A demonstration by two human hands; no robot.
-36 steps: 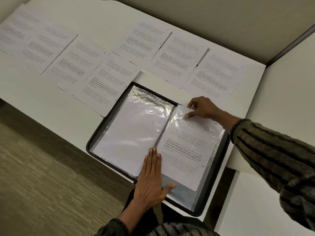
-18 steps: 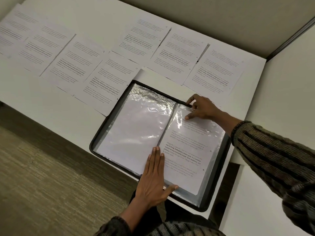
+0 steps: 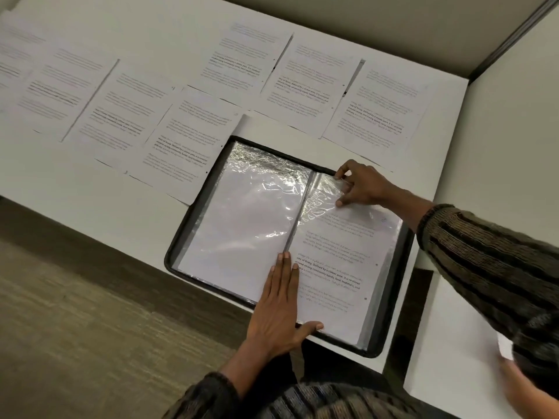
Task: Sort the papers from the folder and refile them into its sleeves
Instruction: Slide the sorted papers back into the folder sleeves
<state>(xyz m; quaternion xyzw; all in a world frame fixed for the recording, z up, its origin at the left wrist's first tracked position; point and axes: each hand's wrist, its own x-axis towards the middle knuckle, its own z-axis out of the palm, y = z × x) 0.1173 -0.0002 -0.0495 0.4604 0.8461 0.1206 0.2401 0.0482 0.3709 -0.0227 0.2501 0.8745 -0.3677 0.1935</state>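
R hand (image 3: 360, 184) pinches the clear sleeve (image 3: 328, 193) at its top edge, by the folder's (image 3: 396, 291) spine. The page (image 3: 332, 267) has slid right in now, so it's filed. L hand (image 3: 278, 309) lies flat at the folder's near edge. More pages (image 3: 187, 140) wait along the desk's (image 3: 90, 182) back edge.

Dim, glaring sleeves (image 3: 266, 189) (crinkled), blurred edges

The open folder (image 3: 196, 207) lies on the table (image 3: 90, 182) at its near edge — loose sheets (image 3: 187, 140) lie behind it and to its left. One sheet (image 3: 335, 267) sits in the right-hand sleeve (image 3: 325, 190).
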